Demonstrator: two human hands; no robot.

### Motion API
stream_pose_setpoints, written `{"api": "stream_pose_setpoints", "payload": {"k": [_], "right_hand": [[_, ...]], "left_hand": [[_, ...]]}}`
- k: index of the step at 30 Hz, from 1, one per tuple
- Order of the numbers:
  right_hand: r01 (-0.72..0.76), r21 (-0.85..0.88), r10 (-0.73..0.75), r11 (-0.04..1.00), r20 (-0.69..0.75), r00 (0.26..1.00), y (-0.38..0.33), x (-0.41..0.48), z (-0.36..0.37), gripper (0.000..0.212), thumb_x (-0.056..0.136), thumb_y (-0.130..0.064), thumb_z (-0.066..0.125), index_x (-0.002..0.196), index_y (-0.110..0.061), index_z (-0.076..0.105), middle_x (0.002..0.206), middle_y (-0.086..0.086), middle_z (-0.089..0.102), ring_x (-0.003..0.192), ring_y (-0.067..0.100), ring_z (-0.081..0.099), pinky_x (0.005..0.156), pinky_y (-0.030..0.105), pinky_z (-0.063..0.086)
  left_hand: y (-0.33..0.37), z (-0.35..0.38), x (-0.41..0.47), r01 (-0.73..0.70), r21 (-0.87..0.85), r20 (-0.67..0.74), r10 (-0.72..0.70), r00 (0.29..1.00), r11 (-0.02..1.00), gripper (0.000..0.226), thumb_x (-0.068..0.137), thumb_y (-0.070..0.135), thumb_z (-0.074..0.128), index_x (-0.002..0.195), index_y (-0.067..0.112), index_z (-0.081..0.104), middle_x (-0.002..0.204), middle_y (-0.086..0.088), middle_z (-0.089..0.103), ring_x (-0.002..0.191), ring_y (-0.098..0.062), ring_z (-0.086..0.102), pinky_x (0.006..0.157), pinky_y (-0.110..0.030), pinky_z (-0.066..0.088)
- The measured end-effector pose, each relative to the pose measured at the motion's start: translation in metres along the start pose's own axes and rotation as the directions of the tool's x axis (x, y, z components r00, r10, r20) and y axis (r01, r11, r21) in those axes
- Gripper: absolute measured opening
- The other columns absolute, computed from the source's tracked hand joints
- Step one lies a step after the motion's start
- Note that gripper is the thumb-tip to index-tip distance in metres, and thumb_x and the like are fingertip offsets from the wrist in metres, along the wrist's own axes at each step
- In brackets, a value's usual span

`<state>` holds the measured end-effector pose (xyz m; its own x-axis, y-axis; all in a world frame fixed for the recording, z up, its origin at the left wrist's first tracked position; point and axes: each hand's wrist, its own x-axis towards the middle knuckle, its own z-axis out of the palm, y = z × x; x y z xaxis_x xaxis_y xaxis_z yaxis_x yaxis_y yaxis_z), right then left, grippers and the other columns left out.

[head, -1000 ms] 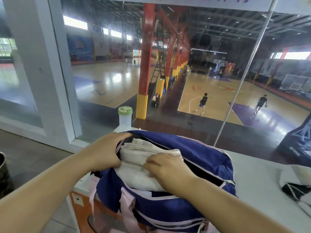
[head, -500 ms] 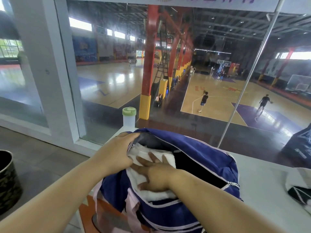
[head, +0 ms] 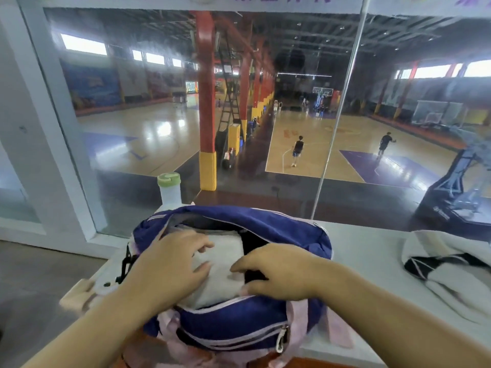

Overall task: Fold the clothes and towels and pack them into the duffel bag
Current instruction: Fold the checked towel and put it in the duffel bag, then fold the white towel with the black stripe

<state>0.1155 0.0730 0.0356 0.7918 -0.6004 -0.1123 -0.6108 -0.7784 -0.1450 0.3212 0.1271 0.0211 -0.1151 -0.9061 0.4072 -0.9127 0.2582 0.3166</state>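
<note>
One duffel bag (head: 239, 322), white counter (head: 372, 261), court window (head: 265, 128)

A white counter (head: 372, 251) is carrying the blue duffel bag (head: 239, 322) under the left hand (head: 170, 264) and right hand (head: 281, 274). A green-capped bottle (head: 170, 191) is standing beyond the left hand, and a white-and-black garment (head: 451, 269) is lying right of the right hand.

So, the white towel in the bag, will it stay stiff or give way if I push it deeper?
It probably gives way: the white towel looks soft, with rounded folds under the left hand. It is likely light and not slippery; its surface seems fuzzy, though blurred.
</note>
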Motion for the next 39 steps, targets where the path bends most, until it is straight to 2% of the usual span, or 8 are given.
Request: {"api": "stream_pose_setpoints", "payload": {"k": [4, 9, 17, 22, 27, 34, 37, 39], "right_hand": [[-0.149, 0.019, 0.150, 0.989, -0.020, 0.989, 0.035, -0.070, -0.013, 0.044, 0.090, -0.047, 0.053, 0.132, -0.033, 0.048, 0.134, -0.012, 0.054, 0.120, 0.010, 0.049, 0.099, 0.032, 0.041], [-0.412, 0.026, 0.411, 0.911, 0.033, 0.911, 0.102, -0.155, -0.006, 0.046, 0.088, -0.054, 0.053, 0.130, -0.036, 0.048, 0.125, -0.013, 0.058, 0.110, 0.012, 0.054, 0.093, 0.032, 0.044], [-0.786, 0.057, 0.783, 0.616, 0.066, 0.619, 0.206, -0.271, 0.027, 0.054, 0.083, -0.058, 0.056, 0.130, -0.034, 0.047, 0.128, -0.010, 0.057, 0.109, 0.013, 0.055, 0.094, 0.032, 0.045], [-0.917, 0.009, 0.917, 0.399, -0.016, 0.399, 0.256, -0.311, 0.048, 0.043, 0.089, -0.052, 0.050, 0.125, -0.027, 0.048, 0.121, -0.004, 0.060, 0.105, 0.019, 0.058, 0.082, 0.032, 0.047], [-0.947, 0.146, 0.951, 0.285, -0.166, 0.261, 0.295, -0.326, 0.061, 0.051, 0.090, -0.047, 0.051, 0.131, -0.019, 0.039, 0.124, 0.001, 0.051, 0.110, 0.024, 0.053, 0.084, 0.037, 0.048], [-0.869, 0.405, 0.958, 0.284, -0.092, 0.270, 0.329, -0.324, 0.072, 0.081, 0.093, -0.040, 0.050, 0.151, -0.017, -0.001, 0.147, 0.003, 0.037, 0.123, 0.027, 0.047, 0.093, 0.037, 0.041], [-0.901, 0.319, 0.955, 0.295, -0.087, 0.282, 0.340, -0.322, 0.080, 0.062, 0.094, -0.039, 0.047, 0.144, -0.015, 0.022, 0.131, 0.006, 0.053, 0.113, 0.029, 0.054, 0.085, 0.037, 0.043], [-0.891, 0.320, 0.946, 0.323, -0.121, 0.300, 0.343, -0.319, 0.083, 0.025, 0.095, -0.034, 0.045, 0.113, -0.018, 0.049, 0.109, 0.005, 0.062, 0.098, 0.028, 0.057, 0.072, 0.034, 0.042]], "left_hand": [[0.034, 0.031, 0.010, -0.080, 0.031, 0.080, 0.077, 0.994, 0.996, 0.033, 0.072, 0.048, 0.048, 0.096, 0.033, 0.066, 0.094, 0.017, 0.063, 0.083, -0.003, 0.053, 0.072, -0.011, 0.036], [0.098, 0.073, 0.035, -0.176, -0.057, 0.136, 0.183, 0.974, 0.983, 0.019, 0.082, 0.042, 0.058, 0.098, 0.033, 0.063, 0.095, 0.020, 0.060, 0.088, -0.002, 0.055, 0.078, -0.023, 0.047], [0.199, 0.159, 0.079, -0.398, -0.049, 0.202, 0.399, 0.894, 0.916, 0.016, 0.071, 0.040, 0.061, 0.079, 0.028, 0.069, 0.079, 0.013, 0.066, 0.074, -0.014, 0.061, 0.061, -0.025, 0.046], [0.260, 0.215, 0.098, -0.401, -0.183, 0.298, 0.439, 0.848, 0.898, 0.031, 0.089, 0.044, 0.047, 0.112, 0.029, 0.060, 0.111, 0.013, 0.059, 0.106, -0.010, 0.052, 0.083, -0.026, 0.043], [0.295, 0.263, 0.132, -0.318, -0.203, 0.460, 0.377, 0.804, 0.926, 0.030, 0.088, 0.040, 0.049, 0.113, 0.025, 0.058, 0.107, 0.010, 0.059, 0.094, -0.011, 0.054, 0.075, -0.024, 0.041], [0.335, 0.321, 0.170, -0.036, -0.289, 0.575, 0.203, 0.793, 0.957, 0.037, 0.084, 0.052, 0.051, 0.103, 0.020, 0.054, 0.102, -0.001, 0.057, 0.090, -0.020, 0.057, 0.074, -0.031, 0.046], [0.349, 0.339, 0.179, 0.065, -0.324, 0.611, 0.156, 0.776, 0.944, 0.062, 0.083, 0.053, 0.054, 0.134, 0.021, 0.039, 0.126, -0.006, 0.051, 0.110, -0.025, 0.054, 0.087, -0.032, 0.045], [0.357, 0.346, 0.182, 0.095, -0.328, 0.604, 0.131, 0.786, 0.940, 0.064, 0.084, 0.049, 0.058, 0.135, 0.018, 0.037, 0.127, -0.008, 0.050, 0.111, -0.025, 0.053, 0.085, -0.029, 0.043]]}}
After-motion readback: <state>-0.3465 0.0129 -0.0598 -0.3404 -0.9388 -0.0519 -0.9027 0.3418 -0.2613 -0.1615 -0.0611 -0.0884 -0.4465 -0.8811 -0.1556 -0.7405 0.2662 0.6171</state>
